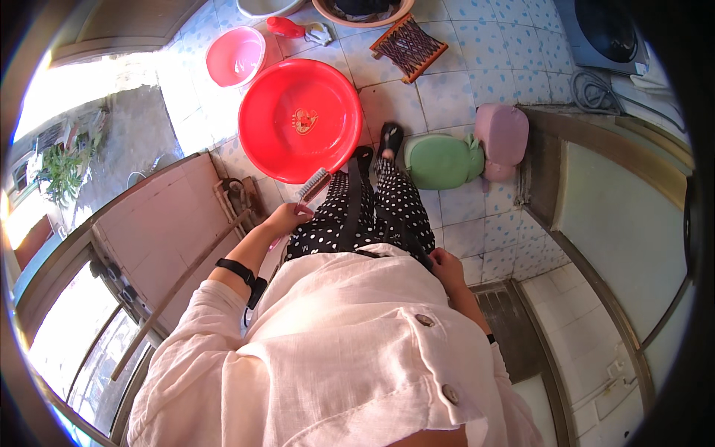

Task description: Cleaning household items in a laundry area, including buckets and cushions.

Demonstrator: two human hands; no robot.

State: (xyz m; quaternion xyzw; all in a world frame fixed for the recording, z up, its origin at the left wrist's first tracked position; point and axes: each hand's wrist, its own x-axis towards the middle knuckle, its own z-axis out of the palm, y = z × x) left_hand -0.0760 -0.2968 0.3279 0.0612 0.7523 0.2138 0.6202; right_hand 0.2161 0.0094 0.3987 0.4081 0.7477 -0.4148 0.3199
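My left hand [287, 218] is closed around the handle of a brush [314, 187], whose bristled head points up and away from me. Just beyond the brush, a large red plastic basin [301, 120] with a printed gold emblem rests on the tiled floor, close to my feet. My right hand [445, 266] is beside my hip against the dark polka-dot trousers [402, 207]. Its fingers are curled near a dark strap, and whether they grip it cannot be told.
Green [438, 162] and pink [501, 134] padded stools stand right of my feet. Beyond are a folding stool [409, 48], a pink basin [234, 57], a red bottle [285, 27] and an orange tub [363, 23]. A wooden pole [179, 296] leans at left.
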